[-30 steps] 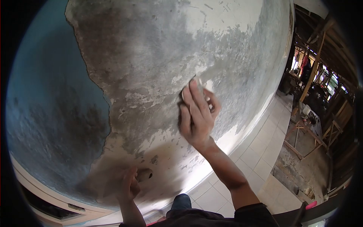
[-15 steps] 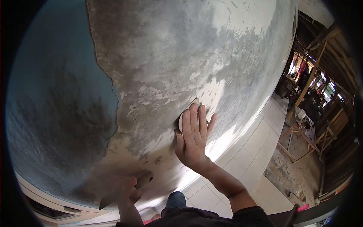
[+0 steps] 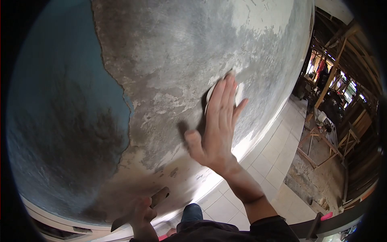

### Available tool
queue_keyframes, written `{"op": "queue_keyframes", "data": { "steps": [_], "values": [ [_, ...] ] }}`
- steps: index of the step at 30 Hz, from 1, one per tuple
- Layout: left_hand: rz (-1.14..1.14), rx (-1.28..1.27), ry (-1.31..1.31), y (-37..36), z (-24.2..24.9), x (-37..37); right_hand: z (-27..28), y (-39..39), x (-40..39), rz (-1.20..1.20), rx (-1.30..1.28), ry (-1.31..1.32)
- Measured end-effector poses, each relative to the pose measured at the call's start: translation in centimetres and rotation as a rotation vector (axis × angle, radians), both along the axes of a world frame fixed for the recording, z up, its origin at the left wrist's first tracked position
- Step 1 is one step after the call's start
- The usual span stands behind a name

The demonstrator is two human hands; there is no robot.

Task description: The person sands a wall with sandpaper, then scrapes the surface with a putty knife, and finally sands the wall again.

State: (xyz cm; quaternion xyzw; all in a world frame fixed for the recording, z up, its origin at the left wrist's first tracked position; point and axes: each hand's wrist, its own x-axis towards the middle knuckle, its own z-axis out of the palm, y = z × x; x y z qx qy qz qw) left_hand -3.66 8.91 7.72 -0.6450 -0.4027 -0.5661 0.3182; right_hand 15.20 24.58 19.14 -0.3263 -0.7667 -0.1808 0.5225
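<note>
My right hand (image 3: 219,125) presses a pale, rounded piece (image 3: 210,93) flat against the patchy grey-and-white wall (image 3: 177,48). Its fingers stretch over the piece, and the thumb stands apart on the left. Low in the view, my left hand (image 3: 142,210) is wrapped round a tool with a dark, thin blade (image 3: 120,222), close to the wall's lower part. Another end of that tool (image 3: 160,197) shows to the right of the fingers.
Blue paint (image 3: 68,60) with dark smudges covers the wall's left side, ending at a ragged edge. Light floor tiles (image 3: 262,161) run along the wall's base. Wooden frames (image 3: 316,147) and posts stand at the right. A pale cabinet edge (image 3: 52,220) shows at lower left.
My right hand has slid up and slightly right along the wall with the pale piece, its thumb now spread wider. My left hand has shifted slightly right and down with its tool.
</note>
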Motion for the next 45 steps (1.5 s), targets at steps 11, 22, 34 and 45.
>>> {"op": "queue_keyframes", "data": {
  "steps": [11,22,34,45],
  "values": [
    [0.169,0.126,0.056,0.8,0.5,0.4,-2.3,-1.9,-0.4,0.000,-0.033,-0.075],
    [0.302,0.232,-0.024,1.3,-0.7,-0.7,-4.7,-2.8,-1.2,0.110,-0.090,-0.011],
    [0.203,0.264,0.037,2.0,0.2,-0.6,-5.0,-3.5,-0.8,0.264,-0.104,0.081],
    [0.220,0.243,0.104,1.9,0.6,-1.0,-6.2,-3.7,-1.2,0.284,-0.091,0.015]
  ]
}}
